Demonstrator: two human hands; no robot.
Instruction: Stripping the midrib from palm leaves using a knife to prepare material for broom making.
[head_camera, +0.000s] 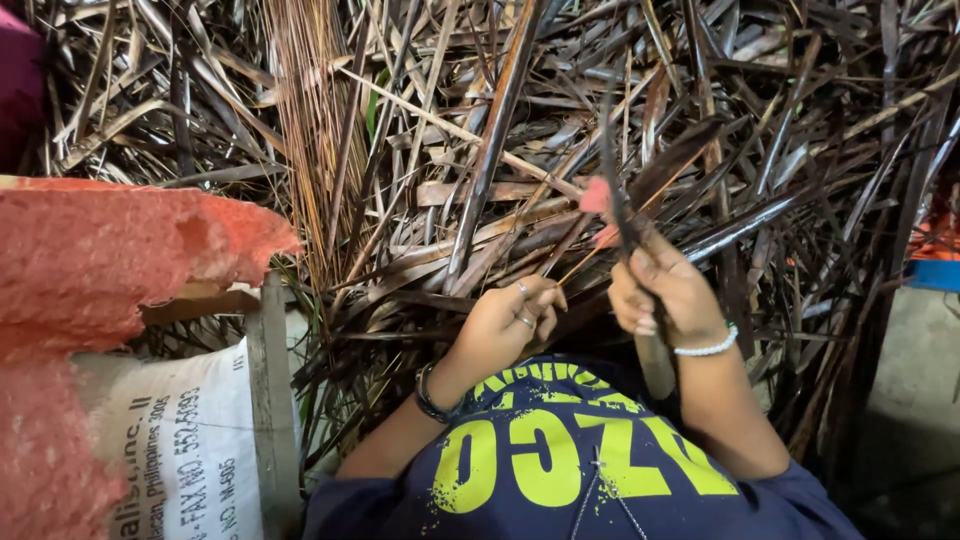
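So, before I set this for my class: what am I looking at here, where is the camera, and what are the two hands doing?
There is no machine; this is one picture from a camera worn on a person's head, looking down past a dark blue shirt with yellow print. In front lies a big pile of dry palm leaves, with a bundle of thin brown leaf ribs on it. The left hand, wearing rings and a dark wristband, pinches a thin rib. The right hand, with a white bead bracelet, grips a dark leaf strip standing upright. To the left are a crumbling red slab and a white printed sack.
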